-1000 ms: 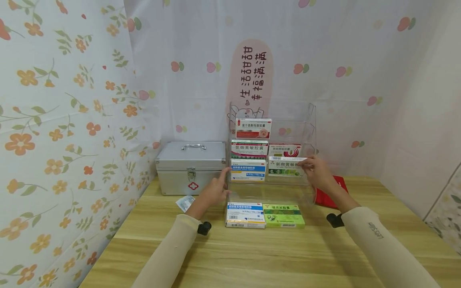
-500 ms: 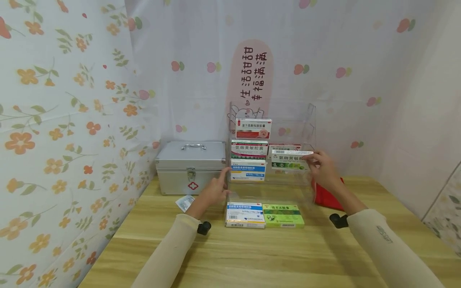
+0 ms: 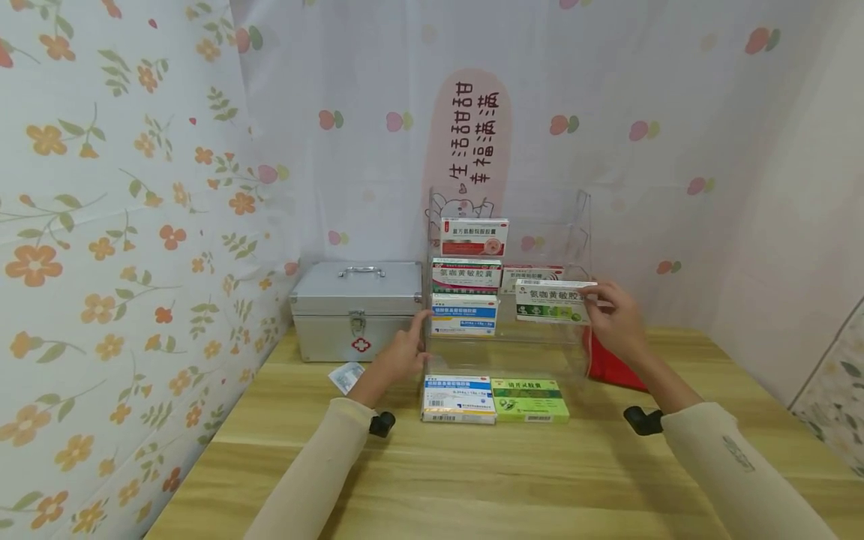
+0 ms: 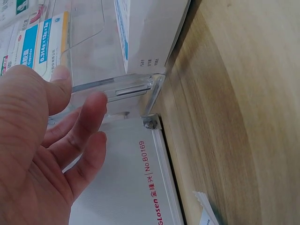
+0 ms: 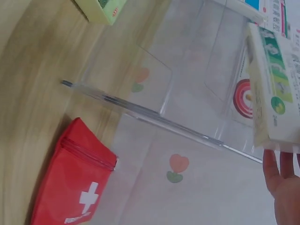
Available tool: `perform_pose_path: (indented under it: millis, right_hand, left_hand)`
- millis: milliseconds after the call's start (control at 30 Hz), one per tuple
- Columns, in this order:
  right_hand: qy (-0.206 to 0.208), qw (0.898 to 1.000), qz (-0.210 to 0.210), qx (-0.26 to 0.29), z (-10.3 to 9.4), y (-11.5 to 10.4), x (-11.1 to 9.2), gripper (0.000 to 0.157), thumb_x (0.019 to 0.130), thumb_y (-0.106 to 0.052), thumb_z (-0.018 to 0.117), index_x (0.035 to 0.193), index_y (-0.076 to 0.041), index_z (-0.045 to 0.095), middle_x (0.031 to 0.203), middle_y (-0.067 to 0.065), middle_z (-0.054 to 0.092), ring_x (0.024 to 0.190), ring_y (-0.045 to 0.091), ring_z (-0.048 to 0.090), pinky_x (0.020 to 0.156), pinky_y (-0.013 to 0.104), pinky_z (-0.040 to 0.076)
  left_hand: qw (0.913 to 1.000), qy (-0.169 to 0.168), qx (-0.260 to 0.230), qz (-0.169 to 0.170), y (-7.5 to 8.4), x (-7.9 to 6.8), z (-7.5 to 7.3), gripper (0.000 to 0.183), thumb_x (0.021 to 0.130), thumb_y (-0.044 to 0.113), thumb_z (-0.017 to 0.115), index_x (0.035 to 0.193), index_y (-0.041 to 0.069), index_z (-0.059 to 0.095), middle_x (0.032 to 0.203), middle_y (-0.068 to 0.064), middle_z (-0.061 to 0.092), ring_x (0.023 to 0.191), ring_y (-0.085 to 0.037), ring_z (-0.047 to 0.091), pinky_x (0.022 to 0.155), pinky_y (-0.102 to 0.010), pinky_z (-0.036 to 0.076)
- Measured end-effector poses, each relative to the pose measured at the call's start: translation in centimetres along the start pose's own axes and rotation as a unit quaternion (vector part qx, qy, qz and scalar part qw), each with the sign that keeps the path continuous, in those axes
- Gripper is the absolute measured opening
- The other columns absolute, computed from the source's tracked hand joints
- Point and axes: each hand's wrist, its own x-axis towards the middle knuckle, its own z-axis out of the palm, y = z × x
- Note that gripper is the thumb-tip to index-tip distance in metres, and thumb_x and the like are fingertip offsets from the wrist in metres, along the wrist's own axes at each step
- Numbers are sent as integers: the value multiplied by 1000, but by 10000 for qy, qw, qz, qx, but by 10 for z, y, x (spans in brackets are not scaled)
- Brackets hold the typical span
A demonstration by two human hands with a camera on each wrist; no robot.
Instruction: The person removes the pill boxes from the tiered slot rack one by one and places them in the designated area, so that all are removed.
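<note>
A clear acrylic display rack (image 3: 540, 352) stands upright on the table. My left hand (image 3: 400, 356) is at its left side panel; in the left wrist view the thumb (image 4: 58, 91) and curved fingers (image 4: 91, 115) lie on either side of the panel's edge. My right hand (image 3: 616, 319) pinches a white and green medicine box (image 3: 552, 301) by its right end, in front of the rack's right half. Behind that, a white and red medicine box (image 3: 529, 276) is partly covered. In the rack's left column stand a white-red box (image 3: 475, 237), a pink-green box (image 3: 466, 276) and a blue-white box (image 3: 464, 315).
A silver first-aid case (image 3: 358, 311) stands left of the rack, with a small packet (image 3: 346, 376) before it. A blue-white box (image 3: 459, 399) and a green box (image 3: 529, 400) lie at the rack's foot. A red first-aid pouch (image 5: 77, 178) lies to its right.
My right hand has lifted the white and green medicine box off its tier, drawing it forward and to the right. My left hand stays at the rack's side.
</note>
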Motion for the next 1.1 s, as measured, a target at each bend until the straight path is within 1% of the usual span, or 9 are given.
perform_pose_path:
  millis: [100,267,367,500,633,767,867,933,1100]
  right_hand:
    - [-19,9997,227,29,-3,0,-7,18,93,8,57,109,7,66,108,20,61,98,38,60,77,3,43]
    - [-218,9979,603,107,-8,4,-19,20,97,1,55,115,6,62,118,20,59,101,36,59,78,5,44]
    - [-215,9971,722,95,-11,5,-25,22,98,-2,55,117,5,62,120,20,59,99,24,60,79,6,44]
    - [-219,9964,800,188,-14,5,-32,24,98,-3,56,120,5,62,117,20,59,90,6,57,71,9,47]
    - [-416,9955,804,276,-16,4,-38,27,99,-4,57,125,3,61,117,20,60,86,-3,57,64,13,51]
    - [-644,9924,901,541,-17,2,-43,30,101,-7,56,129,4,58,123,22,57,87,-4,60,66,16,54]
    - [-708,9893,1027,753,-18,2,-48,31,101,-7,57,128,6,58,122,23,56,84,-1,62,66,19,56]
    - [-700,9884,1105,773,-19,3,-52,30,100,-8,58,125,8,60,120,20,58,81,0,64,66,19,56]
    - [-723,9829,1421,926,-24,7,-61,32,100,-12,59,123,10,61,113,-2,58,79,1,65,65,20,56]
  left_hand:
    - [10000,3,6,39,0,0,0,86,91,2,69,153,21,14,80,-5,64,53,-14,57,51,-25,49]
    - [10000,-7,2,-22,0,-1,1,86,91,1,69,153,21,13,79,-4,63,52,-14,56,49,-24,46]
    - [10000,12,2,-50,0,-1,1,87,91,2,69,153,22,13,79,-4,63,52,-14,56,49,-24,46]
    - [10000,-13,-5,-58,-1,0,3,87,91,3,69,154,23,12,80,-4,64,54,-14,57,51,-26,48]
    - [9999,2,1,-111,0,1,3,88,91,4,70,154,24,12,81,-4,64,56,-14,58,52,-26,49]
    - [9999,49,-24,-144,1,0,1,88,91,2,69,154,24,12,79,-4,62,55,-15,57,51,-26,49]
    - [9999,50,-73,-87,1,0,0,88,90,1,69,154,23,12,78,-3,61,55,-15,57,51,-26,49]
    - [9999,53,-82,-32,1,-1,0,89,90,0,69,154,22,12,77,-3,61,55,-15,57,52,-26,49]
    - [9998,-11,-183,-53,0,0,1,90,89,-1,69,154,23,11,76,-3,60,58,-15,58,55,-27,51]
